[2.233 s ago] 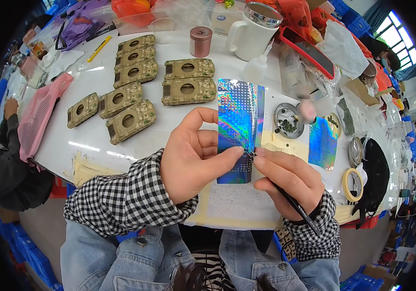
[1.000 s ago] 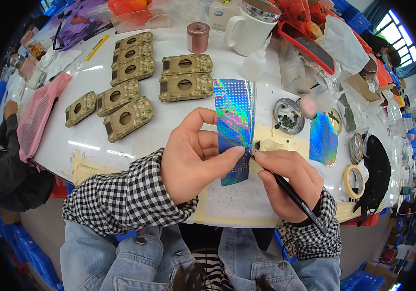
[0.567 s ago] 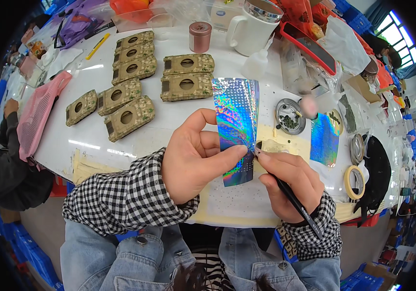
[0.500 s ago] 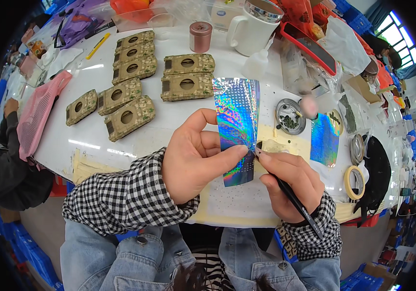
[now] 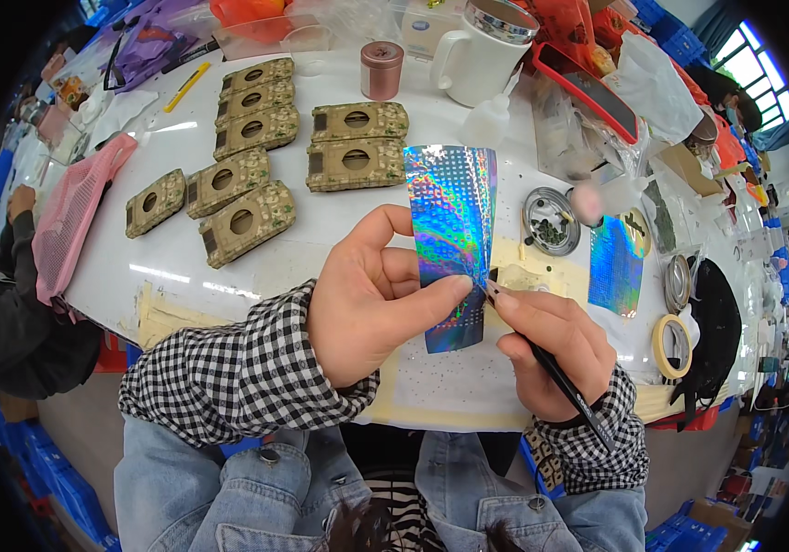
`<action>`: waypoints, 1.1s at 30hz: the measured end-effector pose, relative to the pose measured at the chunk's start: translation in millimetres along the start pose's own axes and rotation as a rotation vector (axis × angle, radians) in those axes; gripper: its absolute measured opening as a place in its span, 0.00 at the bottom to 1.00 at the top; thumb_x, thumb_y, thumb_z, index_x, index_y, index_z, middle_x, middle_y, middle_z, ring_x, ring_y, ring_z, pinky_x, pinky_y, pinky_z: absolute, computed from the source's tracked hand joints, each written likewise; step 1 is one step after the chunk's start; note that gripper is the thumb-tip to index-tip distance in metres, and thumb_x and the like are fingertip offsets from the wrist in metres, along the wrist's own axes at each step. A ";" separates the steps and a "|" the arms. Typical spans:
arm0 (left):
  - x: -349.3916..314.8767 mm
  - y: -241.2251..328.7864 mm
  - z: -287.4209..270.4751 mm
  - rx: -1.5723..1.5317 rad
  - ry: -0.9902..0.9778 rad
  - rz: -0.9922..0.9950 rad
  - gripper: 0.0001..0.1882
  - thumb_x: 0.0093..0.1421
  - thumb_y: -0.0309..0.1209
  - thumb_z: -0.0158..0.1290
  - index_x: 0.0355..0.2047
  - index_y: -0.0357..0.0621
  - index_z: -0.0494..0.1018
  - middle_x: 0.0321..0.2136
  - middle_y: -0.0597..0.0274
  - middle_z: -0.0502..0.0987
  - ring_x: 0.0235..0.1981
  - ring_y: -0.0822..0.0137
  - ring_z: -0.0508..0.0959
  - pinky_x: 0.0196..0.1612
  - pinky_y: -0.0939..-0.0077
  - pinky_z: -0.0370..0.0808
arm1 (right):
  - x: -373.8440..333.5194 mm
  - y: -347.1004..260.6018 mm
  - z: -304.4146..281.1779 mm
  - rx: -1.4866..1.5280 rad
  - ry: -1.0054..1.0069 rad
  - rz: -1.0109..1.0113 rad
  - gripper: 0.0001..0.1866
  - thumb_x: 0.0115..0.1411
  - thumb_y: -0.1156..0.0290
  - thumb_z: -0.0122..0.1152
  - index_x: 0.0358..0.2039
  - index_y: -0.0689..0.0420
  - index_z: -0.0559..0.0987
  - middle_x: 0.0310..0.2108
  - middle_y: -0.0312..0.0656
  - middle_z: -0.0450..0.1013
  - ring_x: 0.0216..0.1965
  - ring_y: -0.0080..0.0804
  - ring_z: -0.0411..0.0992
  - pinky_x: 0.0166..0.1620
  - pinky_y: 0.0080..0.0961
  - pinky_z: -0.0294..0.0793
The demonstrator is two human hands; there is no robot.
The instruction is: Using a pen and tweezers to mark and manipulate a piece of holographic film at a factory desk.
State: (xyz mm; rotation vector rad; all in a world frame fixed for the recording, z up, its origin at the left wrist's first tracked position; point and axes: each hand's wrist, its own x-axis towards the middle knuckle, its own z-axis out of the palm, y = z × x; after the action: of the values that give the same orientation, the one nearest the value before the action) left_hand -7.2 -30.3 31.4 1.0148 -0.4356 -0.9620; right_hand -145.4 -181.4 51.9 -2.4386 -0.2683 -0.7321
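My left hand (image 5: 371, 304) pinches a shiny holographic sheet (image 5: 449, 202) between thumb and fingers, holding it upright over the near edge of the table. The sheet carries rows of tiny squares and is slightly curved. In my right hand (image 5: 555, 345) is a pair of slim black tweezers (image 5: 560, 379), gripped like a pen. Their tip meets the sheet's right edge, close to my left thumb; whether anything sits in the tip is too small to tell. Several camouflage model tank hulls (image 5: 247, 221), each with a round hole on top, lie beyond my left hand.
Right of my hands stand a round metal dish (image 5: 551, 221) with small dark green pieces, a second holographic sheet (image 5: 615, 276) and a masking tape roll (image 5: 672, 346). Farther back are a white mug (image 5: 477, 60), a pink canister (image 5: 381, 71) and a red-cased phone (image 5: 586, 92). A pink mesh pouch (image 5: 81, 221) lies left.
The sheet has tilted slightly, its top edge shifting a little right. My right hand and the tweezers have barely moved; both holds are unchanged.
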 end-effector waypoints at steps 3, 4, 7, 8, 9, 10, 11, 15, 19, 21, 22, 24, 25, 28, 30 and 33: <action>-0.3 -0.2 -0.2 -0.005 -0.003 0.004 0.22 0.58 0.19 0.55 0.50 0.35 0.59 0.36 0.54 0.79 0.37 0.72 0.79 0.41 0.78 0.76 | -0.1 -0.2 -0.7 0.006 -0.012 0.004 0.23 0.51 0.80 0.68 0.48 0.62 0.75 0.41 0.51 0.76 0.37 0.41 0.78 0.38 0.28 0.80; -0.6 -0.2 -0.4 -0.007 -0.004 0.005 0.22 0.58 0.19 0.55 0.50 0.35 0.59 0.36 0.54 0.79 0.37 0.72 0.79 0.42 0.78 0.76 | -0.4 -0.2 -0.5 0.011 -0.009 0.007 0.23 0.51 0.80 0.68 0.48 0.62 0.75 0.41 0.51 0.76 0.37 0.41 0.78 0.38 0.28 0.80; -1.1 1.4 0.4 -0.017 -0.014 0.005 0.22 0.58 0.19 0.55 0.50 0.35 0.58 0.37 0.53 0.79 0.39 0.71 0.79 0.44 0.77 0.77 | -1.8 -0.3 -0.1 0.032 0.007 0.020 0.22 0.51 0.80 0.67 0.48 0.62 0.75 0.41 0.51 0.76 0.37 0.41 0.78 0.39 0.28 0.79; -1.2 1.5 0.4 -0.016 -0.016 0.008 0.22 0.58 0.19 0.54 0.50 0.35 0.58 0.38 0.53 0.79 0.39 0.70 0.79 0.45 0.76 0.77 | -2.2 0.1 0.5 0.047 0.015 0.026 0.22 0.51 0.80 0.67 0.48 0.62 0.75 0.41 0.51 0.76 0.37 0.41 0.78 0.39 0.28 0.79; -1.4 1.5 0.3 -0.015 -0.018 0.010 0.22 0.58 0.19 0.54 0.50 0.34 0.58 0.38 0.52 0.79 0.40 0.70 0.79 0.45 0.76 0.77 | -2.5 0.4 0.9 0.062 0.024 0.032 0.22 0.51 0.80 0.67 0.48 0.62 0.75 0.41 0.51 0.76 0.37 0.41 0.78 0.39 0.28 0.79; -1.5 1.5 0.3 -0.014 -0.019 0.012 0.22 0.58 0.19 0.54 0.50 0.34 0.58 0.38 0.52 0.79 0.40 0.70 0.79 0.46 0.76 0.77 | -2.9 0.7 1.0 0.075 0.024 0.039 0.22 0.51 0.80 0.67 0.48 0.62 0.75 0.41 0.51 0.76 0.37 0.41 0.78 0.39 0.28 0.79; -1.4 1.5 0.2 -0.020 -0.021 0.012 0.22 0.58 0.19 0.54 0.50 0.34 0.58 0.38 0.52 0.79 0.40 0.70 0.79 0.46 0.76 0.77 | -3.1 1.0 0.9 0.087 0.024 0.046 0.22 0.51 0.80 0.67 0.48 0.62 0.75 0.41 0.51 0.76 0.37 0.41 0.78 0.39 0.28 0.78; -0.4 0.6 0.0 -0.048 -0.028 0.005 0.22 0.58 0.19 0.54 0.51 0.34 0.58 0.39 0.52 0.79 0.41 0.69 0.79 0.46 0.75 0.77 | -3.0 1.4 0.6 0.090 0.034 0.040 0.22 0.51 0.81 0.67 0.48 0.62 0.75 0.40 0.51 0.76 0.37 0.41 0.77 0.39 0.28 0.78; -0.6 -0.7 -1.3 -0.072 -0.045 0.001 0.22 0.58 0.18 0.54 0.51 0.35 0.58 0.39 0.51 0.79 0.41 0.69 0.80 0.46 0.75 0.77 | -3.2 1.2 -0.5 0.102 0.023 0.048 0.22 0.51 0.81 0.67 0.48 0.62 0.75 0.40 0.51 0.76 0.36 0.41 0.77 0.39 0.28 0.78; 0.3 -1.8 -0.9 -0.075 -0.037 0.009 0.22 0.58 0.18 0.54 0.51 0.35 0.58 0.39 0.51 0.79 0.41 0.69 0.80 0.46 0.75 0.77 | -3.5 1.6 -0.1 0.103 0.029 0.044 0.22 0.51 0.81 0.67 0.48 0.62 0.75 0.40 0.51 0.76 0.36 0.41 0.77 0.39 0.28 0.77; 0.6 -2.3 -0.9 -0.077 -0.033 0.013 0.22 0.58 0.18 0.53 0.51 0.35 0.58 0.39 0.52 0.79 0.41 0.69 0.80 0.46 0.75 0.77 | -3.1 1.4 -0.4 0.102 0.027 0.039 0.22 0.51 0.81 0.67 0.48 0.62 0.75 0.40 0.51 0.76 0.36 0.41 0.77 0.39 0.28 0.78; 0.8 -3.6 -2.1 -0.083 -0.039 0.011 0.22 0.59 0.18 0.53 0.51 0.35 0.58 0.39 0.52 0.79 0.40 0.69 0.80 0.46 0.75 0.77 | -2.3 1.8 -1.1 0.099 0.023 0.030 0.22 0.51 0.81 0.67 0.48 0.62 0.75 0.40 0.51 0.76 0.37 0.41 0.77 0.40 0.28 0.78; 0.8 -3.8 -2.4 -0.087 -0.042 0.010 0.22 0.59 0.18 0.53 0.51 0.35 0.58 0.39 0.52 0.79 0.40 0.69 0.80 0.46 0.75 0.77 | -2.2 2.0 -1.1 0.097 0.020 0.025 0.22 0.51 0.81 0.67 0.48 0.62 0.75 0.40 0.51 0.76 0.37 0.41 0.77 0.40 0.28 0.78; 1.6 -3.5 -1.6 -0.103 -0.038 0.013 0.22 0.59 0.18 0.53 0.51 0.35 0.58 0.39 0.52 0.79 0.40 0.69 0.80 0.46 0.75 0.77 | -2.5 2.2 -1.7 0.090 0.012 0.018 0.22 0.51 0.81 0.67 0.48 0.62 0.75 0.41 0.51 0.76 0.38 0.41 0.78 0.40 0.28 0.78; 1.0 -3.3 -1.4 -0.104 -0.035 0.011 0.22 0.59 0.18 0.53 0.51 0.35 0.58 0.39 0.52 0.79 0.40 0.69 0.80 0.46 0.75 0.77 | -2.7 1.6 -2.5 0.087 0.009 0.023 0.21 0.51 0.81 0.66 0.48 0.62 0.75 0.41 0.51 0.76 0.39 0.41 0.78 0.41 0.28 0.79; 1.1 -3.5 -1.4 -0.110 -0.033 0.007 0.22 0.59 0.18 0.53 0.51 0.35 0.58 0.39 0.52 0.79 0.41 0.69 0.80 0.46 0.75 0.77 | -2.3 1.9 -1.2 0.087 0.016 0.018 0.22 0.51 0.81 0.67 0.48 0.62 0.75 0.41 0.50 0.76 0.39 0.41 0.78 0.40 0.28 0.79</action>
State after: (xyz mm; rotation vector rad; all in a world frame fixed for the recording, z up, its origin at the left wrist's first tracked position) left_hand -7.3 -31.1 27.5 0.8987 -0.4091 -0.9870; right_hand -147.2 -183.7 50.5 -2.3493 -0.2654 -0.7172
